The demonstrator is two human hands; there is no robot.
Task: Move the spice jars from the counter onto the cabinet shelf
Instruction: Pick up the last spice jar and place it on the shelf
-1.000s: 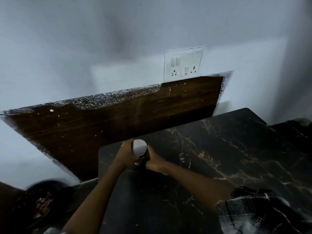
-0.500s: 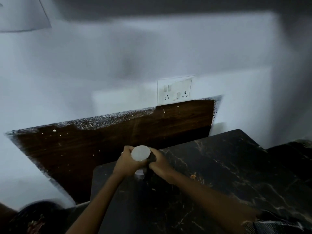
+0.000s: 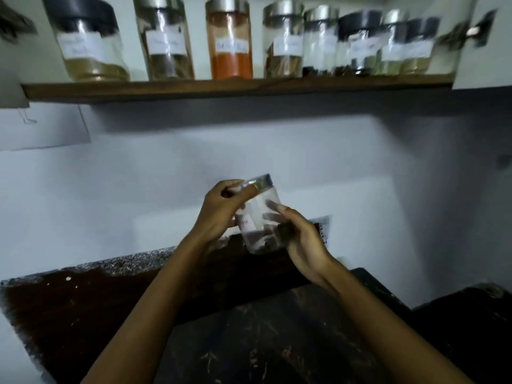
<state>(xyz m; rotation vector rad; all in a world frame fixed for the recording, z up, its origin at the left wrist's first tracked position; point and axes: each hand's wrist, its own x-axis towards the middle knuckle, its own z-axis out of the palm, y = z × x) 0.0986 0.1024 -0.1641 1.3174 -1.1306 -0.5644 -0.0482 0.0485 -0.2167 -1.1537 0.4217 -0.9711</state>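
Observation:
A clear spice jar (image 3: 261,217) with a metal lid, a white label and a little dark spice at its bottom is in the air above the counter (image 3: 277,342), tilted. My left hand (image 3: 221,212) grips its upper part near the lid. My right hand (image 3: 302,239) holds its lower side with fingers curled round it. Above, the wooden cabinet shelf (image 3: 238,88) carries a row of several labelled jars, among them one with orange-red powder (image 3: 231,40).
An open white cabinet door (image 3: 484,42) hangs at the upper right, and another white panel (image 3: 11,90) sits at the far left. A dark wooden board (image 3: 83,300) leans against the white wall behind the black marble counter.
Both hands have lifted the jar off the counter and up toward the wall. The view has tilted upward, bringing the shelf of jars into sight.

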